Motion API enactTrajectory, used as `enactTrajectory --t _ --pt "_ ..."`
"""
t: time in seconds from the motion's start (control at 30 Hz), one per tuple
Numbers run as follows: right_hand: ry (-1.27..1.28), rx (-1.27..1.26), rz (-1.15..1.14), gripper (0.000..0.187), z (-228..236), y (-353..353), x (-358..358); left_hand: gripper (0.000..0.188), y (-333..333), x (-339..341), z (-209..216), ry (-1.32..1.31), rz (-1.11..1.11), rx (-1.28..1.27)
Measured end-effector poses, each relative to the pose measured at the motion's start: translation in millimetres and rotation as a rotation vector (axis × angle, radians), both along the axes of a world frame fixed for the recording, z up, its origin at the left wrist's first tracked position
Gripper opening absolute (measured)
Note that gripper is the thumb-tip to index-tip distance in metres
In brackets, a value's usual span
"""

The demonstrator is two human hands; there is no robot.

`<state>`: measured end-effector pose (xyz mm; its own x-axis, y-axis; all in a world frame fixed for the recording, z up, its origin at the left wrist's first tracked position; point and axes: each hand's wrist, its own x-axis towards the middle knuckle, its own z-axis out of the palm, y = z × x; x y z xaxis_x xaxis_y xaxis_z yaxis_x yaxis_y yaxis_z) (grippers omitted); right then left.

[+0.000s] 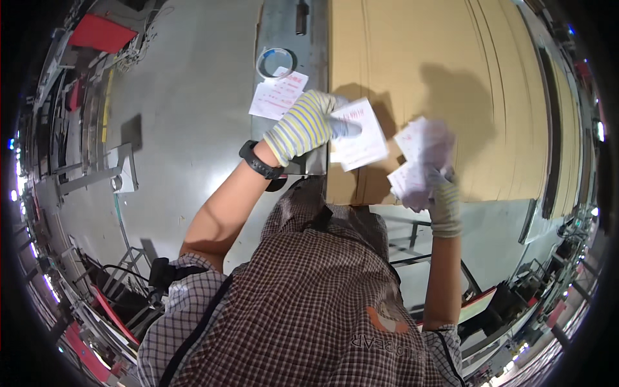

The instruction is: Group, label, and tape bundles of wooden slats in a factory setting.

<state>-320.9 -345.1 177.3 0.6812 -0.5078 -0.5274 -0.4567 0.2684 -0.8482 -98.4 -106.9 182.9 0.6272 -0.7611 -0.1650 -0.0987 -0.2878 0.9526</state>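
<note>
My left hand (309,126), in a yellow-and-grey striped glove, pinches a stack of white paper slips (364,145) with red print, its thumb lying on top. The stack is over the near left edge of the cardboard (400,58). In my right hand (443,203), also gloved and blurred by motion, are more loose white slips (422,151), fanned apart above the cardboard. Other printed slips (277,97) lie on the grey metal surface beside my left hand. A roll of clear tape (275,63) rests partly over them.
A dark, narrow tool (301,18) lies at the far end of the grey metal strip (313,39). To the left is a grey floor with a metal stand (122,168). A red panel (103,32) is at the far left, and dark frames stand beneath the cardboard's near right side.
</note>
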Motion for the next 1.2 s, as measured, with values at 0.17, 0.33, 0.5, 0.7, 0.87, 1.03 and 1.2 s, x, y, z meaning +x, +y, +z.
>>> enactTrajectory --t 0.17,0.33,0.5,0.7,0.87,1.03,1.2 --pt "-0.099 0.181 -0.238 0.023 -2.2 -8.0 -42.3 0.044 -24.9 -19.9 -29.4 -0.565 -0.312 0.507" --pt "-0.157 0.193 -0.27 0.03 -7.7 7.7 -44.3 0.064 -35.8 -73.6 12.5 -0.47 0.156 0.061" --pt "-0.359 0.165 -0.043 0.036 -18.9 48.4 -29.4 0.038 -51.6 -148.2 -7.0 0.47 0.048 -0.248" --pt "-0.241 -0.311 0.138 0.031 -10.2 19.8 -21.5 0.043 -20.0 -162.4 -50.8 0.505 0.166 -0.282" --pt "-0.168 -0.222 0.137 0.018 -10.2 27.7 -13.2 0.049 -5.8 -144.6 -29.7 0.475 -0.014 -0.03" --pt "-0.133 -0.247 0.174 0.018 -20.8 25.3 -6.2 0.046 17.1 -142.9 -32.1 0.442 0.183 -0.077" --pt "-0.197 -0.331 0.178 0.032 -11.4 18.1 47.1 0.044 49.0 -131.2 -27.5 0.64 0.35 -0.154"
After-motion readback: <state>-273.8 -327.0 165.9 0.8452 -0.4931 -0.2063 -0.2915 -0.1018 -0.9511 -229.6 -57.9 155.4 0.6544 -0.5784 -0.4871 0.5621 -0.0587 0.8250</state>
